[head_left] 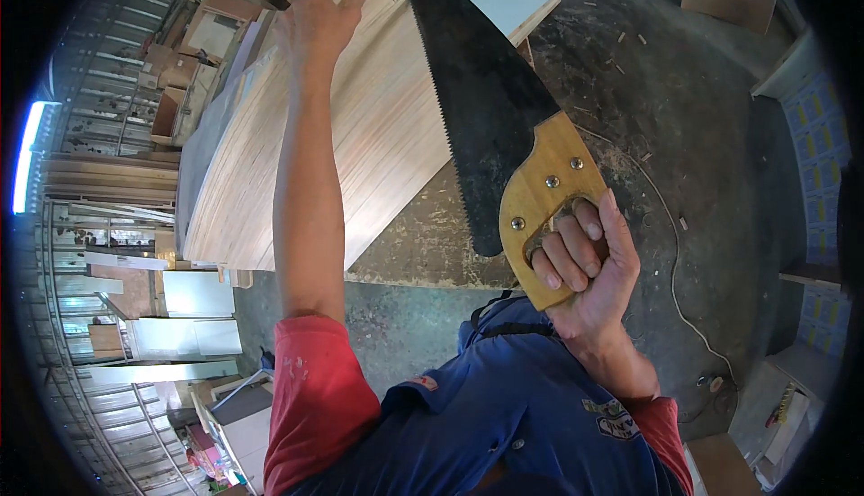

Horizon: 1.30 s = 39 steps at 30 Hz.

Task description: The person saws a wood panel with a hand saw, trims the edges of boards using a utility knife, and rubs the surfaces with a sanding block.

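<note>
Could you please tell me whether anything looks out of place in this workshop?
Yes: a pale cord snakes loosely across the floor on the right, with small wood scraps strewn near it, which looks untidy.

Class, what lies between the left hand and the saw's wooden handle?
The head view shows the wood-grained panel and, nearer the handle, the black saw blade.

A woodworking workshop is indicated: a large saw [477,82] is seen over a scuffed table [423,235], on which wood boards [396,145] are laid. Planks [112,176] are stacked at the left, and pale panels [200,293] are kept near a ribbed metal wall [130,10]. The dark, stained floor [711,136] is littered with small scraps [643,39] and crossed by a cord [670,271].
</note>
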Tool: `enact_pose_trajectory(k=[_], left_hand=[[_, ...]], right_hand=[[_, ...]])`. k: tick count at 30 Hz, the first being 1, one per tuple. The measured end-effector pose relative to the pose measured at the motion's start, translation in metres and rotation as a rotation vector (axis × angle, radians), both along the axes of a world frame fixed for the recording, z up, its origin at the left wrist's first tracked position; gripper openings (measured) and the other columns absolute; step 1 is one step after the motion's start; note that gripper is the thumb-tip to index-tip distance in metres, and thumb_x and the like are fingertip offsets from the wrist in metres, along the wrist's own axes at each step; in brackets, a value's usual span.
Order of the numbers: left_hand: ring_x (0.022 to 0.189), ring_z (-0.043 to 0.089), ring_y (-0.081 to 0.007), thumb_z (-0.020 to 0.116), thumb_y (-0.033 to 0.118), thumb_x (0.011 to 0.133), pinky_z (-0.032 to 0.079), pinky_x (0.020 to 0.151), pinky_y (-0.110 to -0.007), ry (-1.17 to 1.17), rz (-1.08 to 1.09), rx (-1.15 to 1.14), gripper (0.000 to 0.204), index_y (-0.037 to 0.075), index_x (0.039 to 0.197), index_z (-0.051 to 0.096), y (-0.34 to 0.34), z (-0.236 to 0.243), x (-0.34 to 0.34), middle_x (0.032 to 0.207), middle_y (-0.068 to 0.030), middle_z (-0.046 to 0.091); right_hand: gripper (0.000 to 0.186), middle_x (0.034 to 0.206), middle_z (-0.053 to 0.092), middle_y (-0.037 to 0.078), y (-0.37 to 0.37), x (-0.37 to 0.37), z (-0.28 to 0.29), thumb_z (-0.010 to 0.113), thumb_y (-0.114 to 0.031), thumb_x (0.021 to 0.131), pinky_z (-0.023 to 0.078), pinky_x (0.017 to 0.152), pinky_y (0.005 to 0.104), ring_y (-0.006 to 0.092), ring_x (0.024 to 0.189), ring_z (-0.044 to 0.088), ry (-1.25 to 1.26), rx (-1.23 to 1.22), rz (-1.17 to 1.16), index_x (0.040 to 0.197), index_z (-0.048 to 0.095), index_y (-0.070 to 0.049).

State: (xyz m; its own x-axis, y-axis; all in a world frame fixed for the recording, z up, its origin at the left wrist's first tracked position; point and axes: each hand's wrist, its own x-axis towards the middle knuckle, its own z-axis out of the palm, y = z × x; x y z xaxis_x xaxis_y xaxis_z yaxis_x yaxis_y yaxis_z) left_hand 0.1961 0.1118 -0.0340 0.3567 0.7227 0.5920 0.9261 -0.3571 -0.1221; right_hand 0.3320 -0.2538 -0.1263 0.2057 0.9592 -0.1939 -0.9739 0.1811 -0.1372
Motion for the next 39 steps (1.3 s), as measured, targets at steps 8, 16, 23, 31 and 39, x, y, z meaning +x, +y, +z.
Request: enact_pose_trajectory(k=[8, 16, 23, 31, 39], left_hand=[[0.117, 0.065, -0.0412, 0.062, 0.066, 0.088, 0.048, 0.102, -0.050, -0.030, -0.047, -0.031, 0.074, 0.009, 0.135, 0.064, 0.007, -0.005, -0.004, 0.122, -0.0234, 0.070], [0.124, 0.060, -0.0422, 0.070, 0.046, 0.089, 0.046, 0.104, -0.052, -0.123, 0.036, -0.155, 0.063, 0.008, 0.138, 0.062, -0.022, 0.010, 0.007, 0.131, -0.0256, 0.065], [0.124, 0.059, -0.0437, 0.069, 0.046, 0.089, 0.047, 0.103, -0.052, -0.150, -0.035, -0.118, 0.062, 0.005, 0.135, 0.063, -0.018, 0.006, 0.004, 0.131, -0.0262, 0.064], [0.127, 0.055, -0.0479, 0.070, 0.043, 0.089, 0.044, 0.105, -0.057, -0.082, -0.030, 0.087, 0.068, 0.008, 0.144, 0.054, -0.008, -0.010, -0.002, 0.138, -0.0261, 0.059], [0.127, 0.056, -0.0459, 0.069, 0.044, 0.090, 0.044, 0.105, -0.055, -0.135, 0.004, -0.183, 0.067, 0.006, 0.143, 0.056, -0.020, 0.009, 0.005, 0.137, -0.0264, 0.060]], right_hand=[[0.037, 0.051, 0.028, -0.009, -0.005, 0.004, 0.009, 0.045, -0.041, 0.109, 0.037, 0.045, 0.0268, 0.0064, 0.041, 0.029, -0.031, -0.009, 0.021, 0.081, 0.047, -0.017], [0.037, 0.051, 0.028, -0.008, -0.002, 0.000, 0.014, 0.043, -0.041, 0.110, 0.037, 0.046, 0.0269, 0.0061, 0.041, 0.029, -0.016, -0.014, -0.002, 0.081, 0.047, -0.017], [0.038, 0.051, 0.029, -0.008, -0.005, -0.002, 0.011, 0.042, -0.041, 0.110, 0.037, 0.046, 0.0268, 0.0065, 0.041, 0.029, -0.033, 0.003, -0.028, 0.081, 0.046, -0.017], [0.038, 0.050, 0.028, -0.008, -0.004, -0.004, 0.013, 0.042, -0.040, 0.110, 0.037, 0.045, 0.0271, 0.0065, 0.041, 0.029, -0.050, -0.031, -0.003, 0.081, 0.047, -0.017], [0.038, 0.051, 0.029, -0.008, -0.004, -0.004, 0.018, 0.043, -0.040, 0.110, 0.037, 0.046, 0.0272, 0.0065, 0.041, 0.029, -0.028, -0.048, -0.003, 0.080, 0.046, -0.018]])
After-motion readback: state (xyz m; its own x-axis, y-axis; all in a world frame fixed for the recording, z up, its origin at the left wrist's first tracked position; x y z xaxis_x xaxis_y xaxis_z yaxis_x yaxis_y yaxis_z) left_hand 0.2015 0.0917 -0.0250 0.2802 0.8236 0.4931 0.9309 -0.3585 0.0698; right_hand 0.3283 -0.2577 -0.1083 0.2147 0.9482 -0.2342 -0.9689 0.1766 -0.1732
